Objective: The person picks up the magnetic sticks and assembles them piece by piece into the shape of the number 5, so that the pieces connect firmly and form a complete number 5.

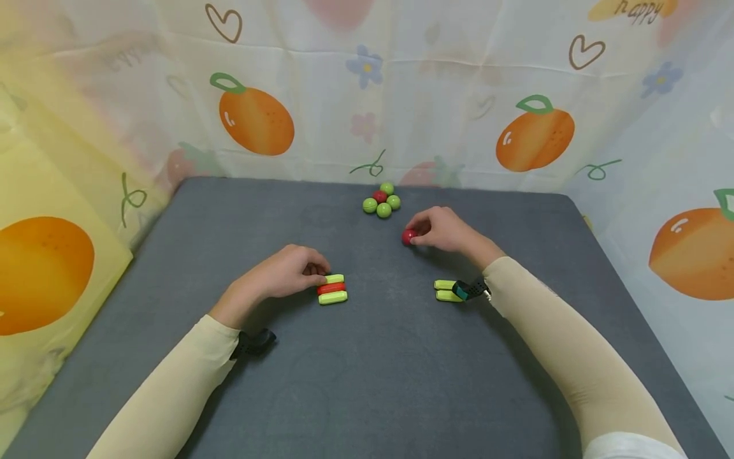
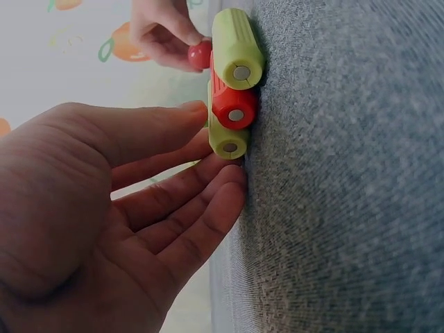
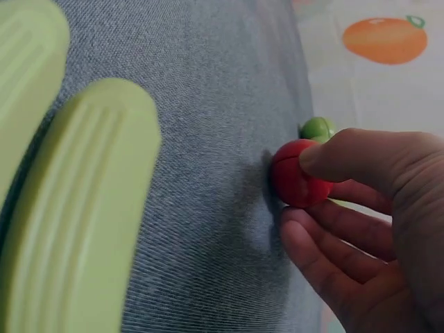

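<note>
My left hand (image 1: 289,271) pinches the left end of the farthest light-green magnetic rod (image 2: 227,142) between thumb and fingers. That rod lies side by side with a red magnetic rod (image 1: 332,289) and a nearer light-green rod (image 1: 333,298); round silver discs show in their ends. To the right and farther back, my right hand (image 1: 444,229) grips a red ball (image 3: 295,173), thumb on its upper side and fingers beneath, down at the table surface.
At the table's (image 1: 355,382) back, several green balls (image 1: 384,210) cluster around another red ball (image 1: 380,196). Two more light-green rods (image 3: 90,201) lie parallel below my right wrist, partly hidden by its dark strap (image 1: 470,290). A fruit-printed cloth (image 1: 401,115) hangs behind.
</note>
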A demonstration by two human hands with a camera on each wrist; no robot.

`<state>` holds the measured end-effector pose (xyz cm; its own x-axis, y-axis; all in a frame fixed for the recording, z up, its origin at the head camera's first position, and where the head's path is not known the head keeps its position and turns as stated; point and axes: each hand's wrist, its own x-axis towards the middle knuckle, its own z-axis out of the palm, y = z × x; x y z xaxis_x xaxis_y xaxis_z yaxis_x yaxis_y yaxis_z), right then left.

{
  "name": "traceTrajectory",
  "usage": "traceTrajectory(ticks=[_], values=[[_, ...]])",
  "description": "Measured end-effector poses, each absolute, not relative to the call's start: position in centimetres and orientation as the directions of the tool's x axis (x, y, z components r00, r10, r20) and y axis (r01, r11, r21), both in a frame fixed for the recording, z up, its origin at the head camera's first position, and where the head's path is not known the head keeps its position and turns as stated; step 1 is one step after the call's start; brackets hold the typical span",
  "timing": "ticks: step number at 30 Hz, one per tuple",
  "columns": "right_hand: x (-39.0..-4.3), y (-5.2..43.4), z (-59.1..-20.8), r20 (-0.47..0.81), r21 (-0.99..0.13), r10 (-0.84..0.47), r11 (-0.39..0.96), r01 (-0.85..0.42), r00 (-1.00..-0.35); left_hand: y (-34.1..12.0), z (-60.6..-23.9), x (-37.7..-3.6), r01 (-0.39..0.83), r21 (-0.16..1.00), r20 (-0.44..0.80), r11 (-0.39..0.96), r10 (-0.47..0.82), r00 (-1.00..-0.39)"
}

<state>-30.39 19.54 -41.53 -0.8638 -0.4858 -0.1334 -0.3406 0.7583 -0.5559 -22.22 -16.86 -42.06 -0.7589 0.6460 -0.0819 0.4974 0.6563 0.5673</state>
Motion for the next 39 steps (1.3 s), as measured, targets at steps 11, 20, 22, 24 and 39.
traceTrajectory(ticks=[11,20,22,24,39], values=[[-30.4,19.9,-41.5,-0.130,-0.534,-0.485,0.769,-0.351,-0.865,-16.1,-42.3,-22.6,0.542,0.501,-0.049,0.674,0.648,-0.760],[-30.4,19.6,-41.2,-0.150,-0.519,-0.488,0.779,-0.352,-0.860,-15.2,-42.4,-23.7,0.646,0.415,0.009,0.640,0.707,-0.707],[-30.4,19.6,-41.2,-0.148,-0.524,-0.498,0.772,-0.359,-0.855,-15.1,-42.4,-24.0,0.642,0.426,0.004,0.637,0.709,-0.706],[-30.3,19.6,-41.2,-0.146,-0.529,-0.502,0.768,-0.361,-0.853,-15.0,-42.4,-24.4,0.637,0.443,0.008,0.631,0.707,-0.707],[-30.4,19.7,-41.4,-0.138,-0.508,-0.492,0.780,-0.365,-0.860,-12.2,-40.1,-28.1,0.643,0.483,0.059,0.594,0.711,-0.701]])
